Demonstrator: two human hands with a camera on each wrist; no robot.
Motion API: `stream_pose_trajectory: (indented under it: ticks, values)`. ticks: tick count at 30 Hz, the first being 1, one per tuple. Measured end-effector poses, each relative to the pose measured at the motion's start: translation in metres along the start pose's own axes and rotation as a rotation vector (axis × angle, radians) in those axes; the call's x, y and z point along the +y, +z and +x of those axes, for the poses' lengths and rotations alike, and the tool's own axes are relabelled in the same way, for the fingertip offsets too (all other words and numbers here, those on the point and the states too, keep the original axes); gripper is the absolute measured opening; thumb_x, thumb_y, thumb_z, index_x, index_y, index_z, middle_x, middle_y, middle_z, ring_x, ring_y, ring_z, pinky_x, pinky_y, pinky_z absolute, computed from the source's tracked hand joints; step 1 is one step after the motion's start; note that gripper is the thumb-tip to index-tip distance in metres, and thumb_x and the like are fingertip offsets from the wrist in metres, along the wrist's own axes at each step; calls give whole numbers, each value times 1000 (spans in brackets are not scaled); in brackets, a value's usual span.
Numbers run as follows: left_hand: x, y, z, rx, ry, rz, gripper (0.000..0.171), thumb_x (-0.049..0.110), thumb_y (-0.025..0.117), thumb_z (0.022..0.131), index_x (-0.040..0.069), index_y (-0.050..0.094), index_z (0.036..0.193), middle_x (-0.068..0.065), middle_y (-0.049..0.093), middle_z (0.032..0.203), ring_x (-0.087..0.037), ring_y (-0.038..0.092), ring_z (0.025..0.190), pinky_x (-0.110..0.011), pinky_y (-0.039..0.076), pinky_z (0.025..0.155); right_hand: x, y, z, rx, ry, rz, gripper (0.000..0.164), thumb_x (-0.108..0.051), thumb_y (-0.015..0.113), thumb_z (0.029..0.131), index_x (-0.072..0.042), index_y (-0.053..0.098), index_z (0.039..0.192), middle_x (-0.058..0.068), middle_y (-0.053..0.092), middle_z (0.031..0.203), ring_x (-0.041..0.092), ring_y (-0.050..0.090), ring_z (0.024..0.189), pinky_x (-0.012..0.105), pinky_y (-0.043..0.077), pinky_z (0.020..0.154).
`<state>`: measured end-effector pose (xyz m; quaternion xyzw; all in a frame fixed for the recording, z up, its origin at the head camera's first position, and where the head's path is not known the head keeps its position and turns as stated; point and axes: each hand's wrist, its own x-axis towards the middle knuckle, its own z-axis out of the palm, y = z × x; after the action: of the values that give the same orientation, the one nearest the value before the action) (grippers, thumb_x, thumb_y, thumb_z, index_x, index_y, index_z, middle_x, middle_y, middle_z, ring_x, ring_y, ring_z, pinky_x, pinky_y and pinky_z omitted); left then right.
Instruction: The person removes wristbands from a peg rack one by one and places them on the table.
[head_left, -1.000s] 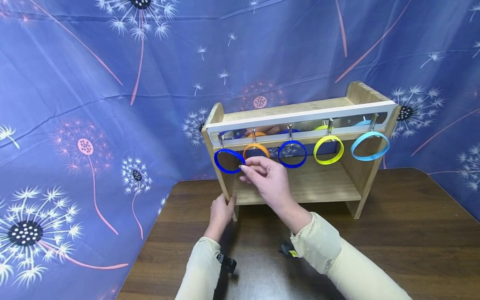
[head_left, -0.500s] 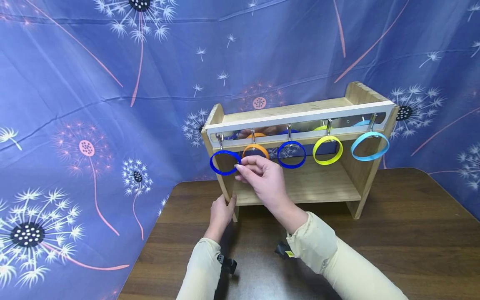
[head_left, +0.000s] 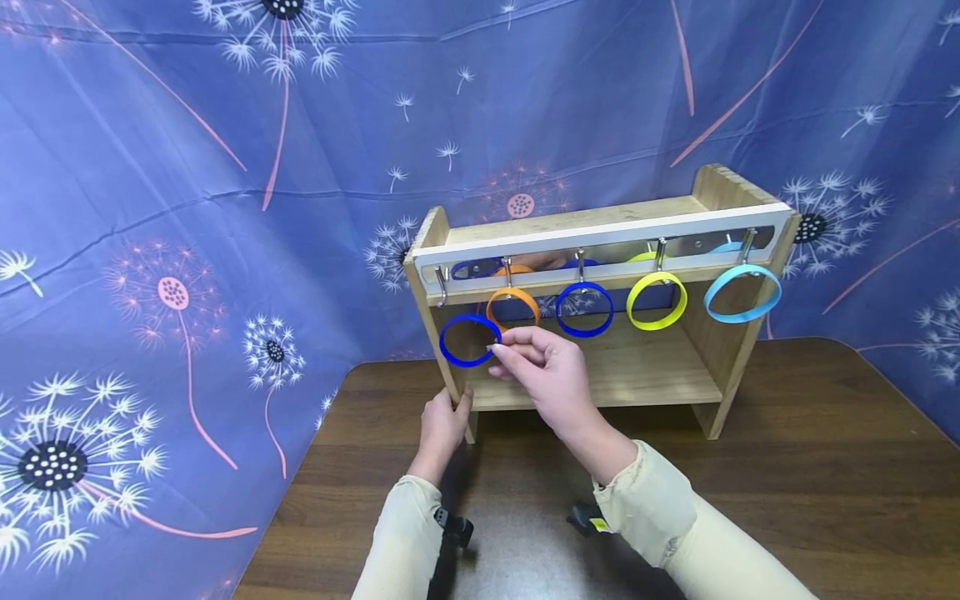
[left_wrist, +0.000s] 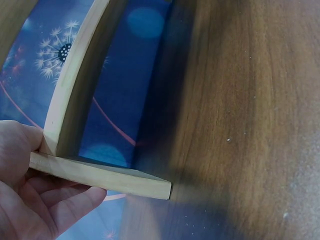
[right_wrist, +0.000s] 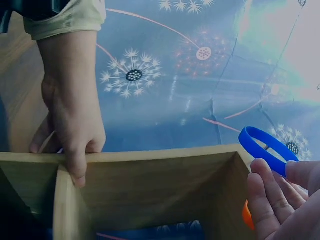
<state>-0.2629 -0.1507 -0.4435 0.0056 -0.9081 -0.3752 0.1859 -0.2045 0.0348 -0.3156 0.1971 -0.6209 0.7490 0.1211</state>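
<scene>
Rack is standing on the tabletop before a patterned cloth in the head view. The left hand is gripping the rack's left side panel near the shelf. The right hand is pinching a dark blue ring at its right side. This ring is hovering just below the leftmost hook, apart from it. Farther right, an orange ring, another blue ring, a yellow ring and a light blue ring are hanging in a row.

In the left wrist view, the left hand's thumb is lying against the inner face of the side panel, beside the shelf, while its fingers are curling behind the outer face.

In the right wrist view, the right hand's thumb and fingers are pinching the tilted dark blue ring; part of the orange ring is showing beside the fingers. The left hand is reaching over the panel's edge, its thumb touching the wood.
</scene>
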Motion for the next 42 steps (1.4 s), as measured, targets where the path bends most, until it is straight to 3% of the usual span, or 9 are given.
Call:
stream_pose_trajectory:
  ticks: [8, 28, 35, 42]
  values:
    - [-2, 1, 1, -3, -4, 14, 31, 30, 61, 94, 12, 53, 70, 1, 48, 55, -24, 52, 58, -43, 45, 59, 12, -13, -12, -18, 47, -21, 16, -2, 68, 89, 7, 63, 102, 21, 71, 92, 32, 72, 76, 36, 56, 73]
    - [-3, 0, 3, 6, 14, 21, 23, 25, 63, 92, 9, 60, 75, -2, 53, 59, -26, 53, 59, -44, 46, 59, 49, -37, -37, -25, 227, -70, 21, -5, 67, 91, 12, 60, 102, 26, 70, 93, 20, 72, 73, 31, 56, 70]
    - [-4, 0, 3, -1, 12, 27, 27, 28, 61, 94, 9, 60, 75, -1, 51, 58, -25, 53, 59, -43, 46, 60, 66, -41, -46, -16, 275, -77, 22, -5, 67, 91, 12, 61, 102, 24, 70, 93, 19, 71, 72, 30, 56, 68]
    - [-4, 1, 3, -3, 10, 24, 27, 30, 61, 94, 8, 61, 77, -4, 58, 63, -29, 58, 63, -46, 48, 64, 84, -42, -53, -28, 327, -45, 23, -2, 66, 90, 15, 59, 103, 25, 70, 95, 19, 71, 71, 32, 57, 67]
